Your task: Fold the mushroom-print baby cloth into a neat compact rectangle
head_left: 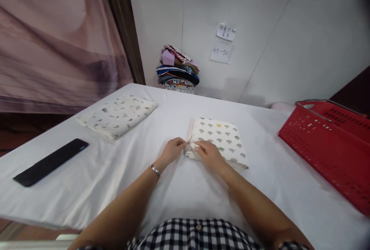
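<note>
Near the middle of the white surface (173,115), a folded cloth (219,136) with grey mushroom shapes and a few green and yellow figures is being held at its near left corner by both hands. By the left hand (172,149), the outer edge of that corner is being pinched, the fingers being drawn together almost closed on a thin bit of fabric. By the right hand (208,153), the layers just beside it are being gripped between thumb and fingers, the fingers being curled closed and part of the cloth's near edge being covered. A metal bracelet (155,171) is being worn on the left wrist, and a black-and-white checked shirt (199,236) is being shown at the bottom of the view

To the left, another cloth (121,113) with small scattered prints is being laid flat in folds, and nearer the person a long black flat object (52,161) is being supported by the surface. On the right, a red basket (329,146) with a metal handle is being kept well apart from the hands. Beyond the far edge, a pile of clothes (179,68) is being stacked by the wall (254,3), where two paper notes (220,52) are being displayed, the lower one being marked "45-50"
</note>
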A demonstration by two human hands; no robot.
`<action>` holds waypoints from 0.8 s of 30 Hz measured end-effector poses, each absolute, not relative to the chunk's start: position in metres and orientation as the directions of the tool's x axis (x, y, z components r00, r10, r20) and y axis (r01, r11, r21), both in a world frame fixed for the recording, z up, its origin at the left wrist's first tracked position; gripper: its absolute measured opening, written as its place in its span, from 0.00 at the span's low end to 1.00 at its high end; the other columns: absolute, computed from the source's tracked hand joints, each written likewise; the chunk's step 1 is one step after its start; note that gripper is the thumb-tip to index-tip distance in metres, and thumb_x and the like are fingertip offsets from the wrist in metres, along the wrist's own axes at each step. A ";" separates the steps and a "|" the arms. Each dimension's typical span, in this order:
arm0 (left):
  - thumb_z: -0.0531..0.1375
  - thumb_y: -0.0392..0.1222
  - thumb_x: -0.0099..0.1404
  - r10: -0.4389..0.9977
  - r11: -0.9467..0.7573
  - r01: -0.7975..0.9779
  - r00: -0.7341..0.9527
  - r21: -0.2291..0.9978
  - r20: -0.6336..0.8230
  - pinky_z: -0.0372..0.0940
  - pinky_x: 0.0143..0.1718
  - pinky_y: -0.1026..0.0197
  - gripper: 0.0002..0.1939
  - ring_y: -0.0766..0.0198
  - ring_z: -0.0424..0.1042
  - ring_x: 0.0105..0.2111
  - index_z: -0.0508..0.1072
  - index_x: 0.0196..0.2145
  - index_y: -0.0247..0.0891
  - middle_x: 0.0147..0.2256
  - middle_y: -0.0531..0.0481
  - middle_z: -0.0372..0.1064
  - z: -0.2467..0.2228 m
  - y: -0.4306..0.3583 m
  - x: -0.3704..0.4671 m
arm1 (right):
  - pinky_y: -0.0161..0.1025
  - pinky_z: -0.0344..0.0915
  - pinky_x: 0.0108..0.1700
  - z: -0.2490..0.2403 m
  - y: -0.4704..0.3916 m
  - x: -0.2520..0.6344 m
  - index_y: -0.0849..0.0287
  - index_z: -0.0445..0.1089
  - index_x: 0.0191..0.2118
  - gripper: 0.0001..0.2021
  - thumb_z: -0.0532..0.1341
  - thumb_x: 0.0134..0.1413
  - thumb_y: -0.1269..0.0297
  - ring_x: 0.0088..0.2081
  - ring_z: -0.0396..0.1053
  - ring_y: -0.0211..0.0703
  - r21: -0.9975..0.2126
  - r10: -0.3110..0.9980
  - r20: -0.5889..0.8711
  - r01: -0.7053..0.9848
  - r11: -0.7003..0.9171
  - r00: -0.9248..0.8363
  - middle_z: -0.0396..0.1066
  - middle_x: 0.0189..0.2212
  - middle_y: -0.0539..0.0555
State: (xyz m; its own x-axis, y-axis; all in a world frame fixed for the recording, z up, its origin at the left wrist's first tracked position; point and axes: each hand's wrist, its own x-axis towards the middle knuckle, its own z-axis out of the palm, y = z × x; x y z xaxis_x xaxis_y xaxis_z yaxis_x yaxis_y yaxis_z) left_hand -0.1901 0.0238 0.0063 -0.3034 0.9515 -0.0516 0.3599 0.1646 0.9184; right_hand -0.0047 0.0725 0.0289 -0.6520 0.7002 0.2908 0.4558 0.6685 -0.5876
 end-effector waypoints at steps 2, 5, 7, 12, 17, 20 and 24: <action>0.55 0.45 0.55 0.961 0.154 0.401 -0.274 0.903 -0.042 0.59 0.28 0.65 0.10 0.66 0.66 0.26 0.72 0.26 0.37 0.24 0.54 0.69 0.003 0.022 -0.189 | 0.38 0.63 0.39 0.023 0.080 -0.003 0.54 0.72 0.40 0.13 0.52 0.58 0.59 0.36 0.68 0.41 -0.720 0.806 0.245 0.456 0.523 -0.539 0.73 0.33 0.50; 0.56 0.44 0.55 0.973 0.105 0.457 -0.232 0.883 0.005 0.60 0.30 0.65 0.09 0.66 0.67 0.28 0.73 0.27 0.38 0.27 0.54 0.70 0.005 0.019 -0.183 | 0.38 0.64 0.37 0.018 0.085 -0.001 0.55 0.73 0.38 0.15 0.53 0.55 0.55 0.34 0.68 0.42 -0.824 0.873 0.169 0.421 0.380 -0.458 0.73 0.31 0.50; 0.56 0.44 0.55 0.976 0.061 0.510 -0.212 0.858 0.056 0.60 0.32 0.64 0.08 0.66 0.67 0.29 0.73 0.26 0.39 0.29 0.53 0.70 0.009 0.018 -0.177 | 0.38 0.64 0.38 0.017 0.084 -0.001 0.55 0.73 0.39 0.15 0.53 0.55 0.54 0.34 0.68 0.42 -0.844 0.880 0.158 0.402 0.356 -0.447 0.73 0.32 0.50; 0.55 0.43 0.57 0.955 0.045 0.590 -0.263 0.806 0.139 0.60 0.32 0.64 0.09 0.67 0.66 0.28 0.72 0.25 0.39 0.28 0.52 0.68 0.014 0.016 -0.177 | 0.39 0.64 0.40 0.020 0.075 -0.002 0.54 0.73 0.39 0.15 0.52 0.56 0.55 0.36 0.68 0.42 -0.804 0.862 0.207 0.422 0.419 -0.462 0.73 0.34 0.51; 0.55 0.44 0.58 0.939 0.091 0.557 -0.324 0.825 0.115 0.60 0.31 0.64 0.09 0.67 0.66 0.28 0.71 0.24 0.40 0.28 0.53 0.69 0.015 0.015 -0.186 | 0.43 0.62 0.46 0.017 0.062 -0.003 0.54 0.71 0.43 0.13 0.51 0.60 0.62 0.43 0.66 0.44 -0.585 0.700 0.363 0.435 0.685 -0.615 0.71 0.41 0.53; 0.55 0.45 0.58 0.945 0.119 0.528 -0.320 0.841 0.068 0.62 0.32 0.64 0.09 0.66 0.67 0.30 0.72 0.26 0.40 0.29 0.53 0.70 0.015 0.015 -0.183 | 0.46 0.60 0.46 0.011 0.055 -0.004 0.55 0.69 0.47 0.14 0.50 0.60 0.66 0.45 0.64 0.47 -0.356 0.568 0.406 0.449 0.820 -0.715 0.69 0.43 0.57; 0.55 0.47 0.57 0.954 0.109 0.532 -0.293 0.840 0.061 0.61 0.33 0.63 0.10 0.65 0.68 0.30 0.72 0.26 0.40 0.29 0.53 0.70 0.012 0.014 -0.176 | 0.47 0.60 0.45 0.007 0.050 -0.006 0.56 0.68 0.47 0.13 0.51 0.59 0.67 0.44 0.63 0.48 -0.252 0.534 0.409 0.471 0.845 -0.740 0.67 0.43 0.58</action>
